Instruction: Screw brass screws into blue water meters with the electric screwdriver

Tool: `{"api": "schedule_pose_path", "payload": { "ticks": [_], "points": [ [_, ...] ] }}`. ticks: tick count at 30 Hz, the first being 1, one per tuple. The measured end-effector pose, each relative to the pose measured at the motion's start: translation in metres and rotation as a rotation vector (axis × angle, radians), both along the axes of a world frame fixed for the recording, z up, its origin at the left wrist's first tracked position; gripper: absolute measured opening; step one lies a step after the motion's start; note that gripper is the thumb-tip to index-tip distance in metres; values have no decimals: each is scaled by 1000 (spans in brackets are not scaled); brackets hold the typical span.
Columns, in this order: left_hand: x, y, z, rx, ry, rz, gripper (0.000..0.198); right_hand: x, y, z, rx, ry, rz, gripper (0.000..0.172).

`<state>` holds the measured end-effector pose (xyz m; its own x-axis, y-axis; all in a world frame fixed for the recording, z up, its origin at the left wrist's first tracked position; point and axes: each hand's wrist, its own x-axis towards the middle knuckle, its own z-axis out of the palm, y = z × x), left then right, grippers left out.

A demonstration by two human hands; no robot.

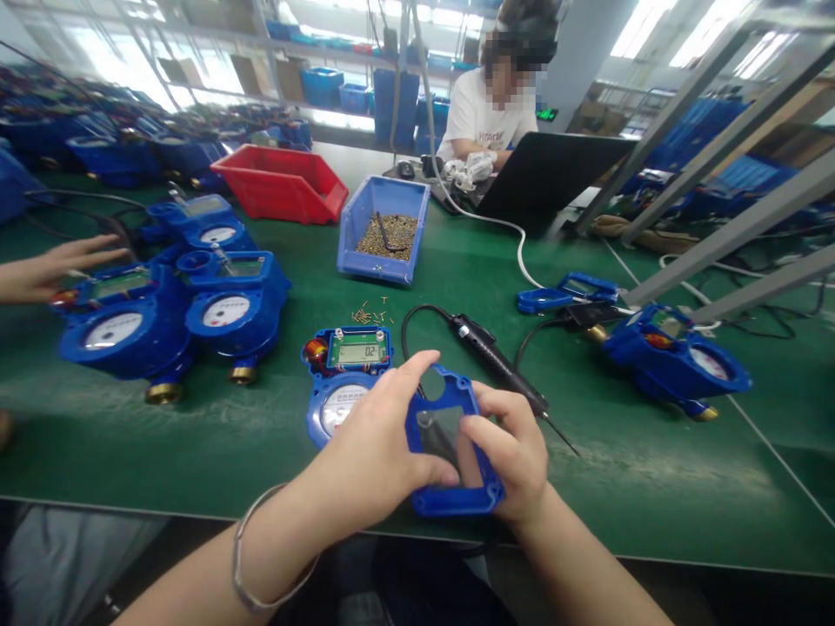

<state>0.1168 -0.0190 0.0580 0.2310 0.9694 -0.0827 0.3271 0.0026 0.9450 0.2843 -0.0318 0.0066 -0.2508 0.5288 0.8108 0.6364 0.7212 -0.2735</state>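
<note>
Both my hands hold a blue plastic meter cover with a clear window, just above the near edge of the green table. My left hand grips its left side, thumb on the window. My right hand grips its right side. Just behind them an open blue water meter lies with its green display board showing. A black electric screwdriver lies to the right of it, its cable looping back. A few small brass screws lie scattered behind the meter.
A blue bin of brass screws and a red bin stand further back. Blue meters cluster at the left, where another person's hand reaches in. Another meter and a cover lie at the right. A person sits opposite behind a laptop.
</note>
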Motion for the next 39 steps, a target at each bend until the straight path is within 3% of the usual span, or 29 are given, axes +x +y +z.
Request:
{"api": "schedule_pose_path", "payload": {
  "ticks": [4,7,10,14,19,22,24,28,34,36,39],
  "points": [
    [0,2,-1,28,-139,93,64,-9,-2,-4,-45,92,17,29],
    [-2,5,-5,131,-62,127,36,-14,-4,-3,-57,146,36,32],
    [-2,7,-9,172,46,123,27,-18,-4,-1,-57,179,37,33],
    [-2,5,-10,131,76,55,41,-21,-2,0,-40,207,28,32],
    [-3,-4,-6,95,154,-17,97,-23,1,-3,-55,284,43,30],
    [-1,-6,-3,122,223,-20,113,-25,-1,-6,-49,318,31,34],
    [0,-5,-1,113,253,19,106,-28,-2,-7,-45,342,44,33],
    [1,0,2,128,226,92,68,-33,-3,-9,-51,377,59,36],
    [1,6,6,151,230,77,30,-41,-3,-11,27,443,20,35],
    [0,7,6,166,185,87,22,-42,-2,-11,35,481,9,33],
    [-3,5,6,141,180,35,31,-38,-1,-11,9,496,-9,33]
  ]
}}
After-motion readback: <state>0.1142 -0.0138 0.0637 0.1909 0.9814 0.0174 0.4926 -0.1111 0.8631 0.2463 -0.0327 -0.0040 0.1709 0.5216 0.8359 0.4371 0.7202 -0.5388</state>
